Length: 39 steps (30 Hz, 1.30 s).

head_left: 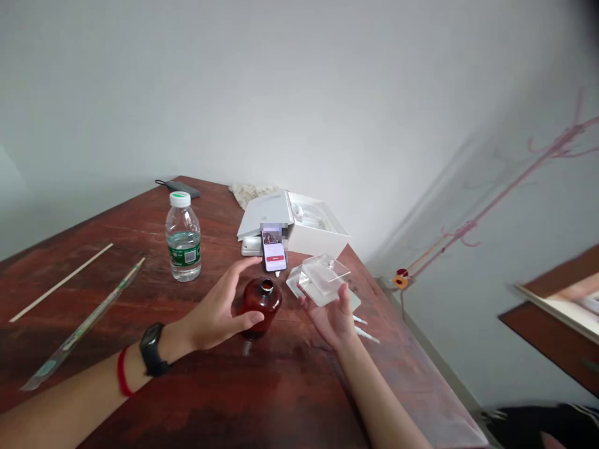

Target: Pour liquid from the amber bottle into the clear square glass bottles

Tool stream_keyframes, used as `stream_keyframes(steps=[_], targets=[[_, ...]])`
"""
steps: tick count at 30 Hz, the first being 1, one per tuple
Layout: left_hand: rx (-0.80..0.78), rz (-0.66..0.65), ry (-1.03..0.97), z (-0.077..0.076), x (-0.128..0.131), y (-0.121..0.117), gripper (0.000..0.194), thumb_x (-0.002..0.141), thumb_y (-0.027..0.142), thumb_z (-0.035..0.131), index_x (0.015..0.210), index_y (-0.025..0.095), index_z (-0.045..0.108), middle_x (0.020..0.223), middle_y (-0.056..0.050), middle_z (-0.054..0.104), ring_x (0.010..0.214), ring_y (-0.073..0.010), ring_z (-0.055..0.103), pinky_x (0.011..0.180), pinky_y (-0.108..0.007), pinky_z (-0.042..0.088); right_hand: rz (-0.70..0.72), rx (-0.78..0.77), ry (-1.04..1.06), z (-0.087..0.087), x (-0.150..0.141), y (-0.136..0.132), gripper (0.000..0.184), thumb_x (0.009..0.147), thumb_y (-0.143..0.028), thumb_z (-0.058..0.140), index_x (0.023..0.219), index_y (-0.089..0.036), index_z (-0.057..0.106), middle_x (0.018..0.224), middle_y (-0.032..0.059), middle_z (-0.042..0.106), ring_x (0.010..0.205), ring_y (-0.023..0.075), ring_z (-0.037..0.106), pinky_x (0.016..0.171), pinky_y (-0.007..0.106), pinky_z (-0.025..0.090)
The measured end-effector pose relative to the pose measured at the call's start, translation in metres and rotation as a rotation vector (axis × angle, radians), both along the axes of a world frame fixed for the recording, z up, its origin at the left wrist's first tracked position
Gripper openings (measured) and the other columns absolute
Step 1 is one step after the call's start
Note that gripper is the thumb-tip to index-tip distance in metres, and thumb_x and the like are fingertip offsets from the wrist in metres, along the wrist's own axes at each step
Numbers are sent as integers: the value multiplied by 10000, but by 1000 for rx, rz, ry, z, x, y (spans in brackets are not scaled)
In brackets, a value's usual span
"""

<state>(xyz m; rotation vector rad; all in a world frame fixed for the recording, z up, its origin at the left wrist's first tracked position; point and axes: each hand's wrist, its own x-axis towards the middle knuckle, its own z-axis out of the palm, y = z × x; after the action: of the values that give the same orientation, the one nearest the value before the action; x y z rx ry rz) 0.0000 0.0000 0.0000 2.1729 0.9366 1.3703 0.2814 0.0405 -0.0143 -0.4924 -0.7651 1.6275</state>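
A brown glass bottle (pixel 264 312) with a narrow open neck stands upright on the table. My left hand (pixel 224 312) is beside it, fingers spread, with the thumb across its front; I cannot tell whether the hand touches the glass. In my right hand (pixel 330 321) is a clear square container (pixel 322 280), tilted, held between thumb and fingers. A round clear knob shows at its far edge. Beneath and behind it lie a pale flat sheet (pixel 354 302) and thin white-tipped sticks (pixel 367 335), partly hidden by the hand.
A water bottle (pixel 184 240), a thin wooden stick (pixel 60 284) and a wrapped stick (pixel 88 321) are at left. A phone (pixel 274 252) leans before an open white box (pixel 318 240). A dark pouch (pixel 185 188) lies at the back of the wooden table (pixel 224 399). A pink rack (pixel 510 190) stands right.
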Motion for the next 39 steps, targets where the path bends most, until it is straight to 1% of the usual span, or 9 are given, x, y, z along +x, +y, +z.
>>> stream_keyframes(steps=[3, 6, 8, 12, 18, 23, 30, 34, 39], targets=[[-243, -169, -20, -11, -2, 5, 1001, 895, 724, 739, 1647, 262, 266, 1652, -209, 453, 1521, -414, 474, 1266, -614, 383, -13, -16, -7, 2, -1, -2, 680, 714, -635, 933, 1275, -293, 757, 1203, 62, 830, 1021, 270, 794, 746, 349, 655], [-321, -265, 1, -11, 0, 6, 1119, 790, 728, 842, 1639, 259, 286, 1592, -187, 535, 1468, -409, 536, 1269, -586, 377, -11, -20, -17, 5, -2, -2, 677, 704, -645, 935, 1256, -291, 765, 1136, 59, 843, 986, 272, 798, 738, 360, 659], [-346, -241, 35, -10, 3, 5, 1114, 757, 643, 908, 1619, 253, 320, 1561, -172, 569, 1434, -401, 568, 1266, -567, 383, -18, -22, -16, 6, -3, -2, 687, 706, -641, 936, 1270, -293, 757, 1135, 56, 843, 976, 267, 798, 725, 355, 661], [-399, -153, 89, -7, 7, 3, 952, 752, 497, 934, 1525, 236, 444, 1473, -157, 654, 1356, -394, 632, 1223, -562, 436, -46, -30, -8, 7, -4, -1, 700, 732, -634, 923, 1321, -308, 731, 1136, 42, 841, 961, 256, 798, 704, 338, 655], [-407, -146, 116, -4, 6, 1, 826, 775, 442, 911, 1470, 233, 517, 1395, -131, 722, 1296, -382, 678, 1179, -554, 484, -39, -29, -11, 6, -5, -1, 724, 761, -656, 894, 1361, -299, 704, 1181, 59, 830, 987, 272, 799, 698, 346, 653], [-397, -142, 126, -2, 6, 1, 815, 782, 451, 906, 1465, 231, 521, 1397, -133, 723, 1294, -383, 679, 1175, -558, 487, -23, -48, -7, 5, -4, -1, 701, 719, -630, 935, 1289, -274, 738, 1179, 58, 837, 999, 270, 812, 719, 335, 676], [-373, -182, 118, -1, 6, 2, 779, 792, 481, 887, 1445, 236, 540, 1406, -123, 713, 1312, -384, 664, 1187, -547, 479, 30, -40, -33, -1, -1, 1, 766, 777, -635, 893, 1430, -308, 660, 1207, 70, 829, 1076, 289, 804, 796, 375, 687], [-371, -190, 124, 1, 6, 2, 746, 793, 452, 886, 1427, 233, 559, 1413, -126, 702, 1312, -382, 662, 1196, -554, 471, 28, -37, -33, -2, -1, 1, 757, 767, -633, 902, 1407, -297, 678, 1227, 73, 826, 1061, 286, 810, 799, 374, 692], [-367, -185, 117, 0, 6, 2, 756, 797, 446, 883, 1442, 245, 544, 1414, -120, 703, 1329, -384, 651, 1197, -564, 473, 23, -35, -30, -5, 1, 4, 760, 774, -619, 905, 1439, -346, 658, 1298, 51, 802, 1149, 283, 787, 841, 376, 696]])
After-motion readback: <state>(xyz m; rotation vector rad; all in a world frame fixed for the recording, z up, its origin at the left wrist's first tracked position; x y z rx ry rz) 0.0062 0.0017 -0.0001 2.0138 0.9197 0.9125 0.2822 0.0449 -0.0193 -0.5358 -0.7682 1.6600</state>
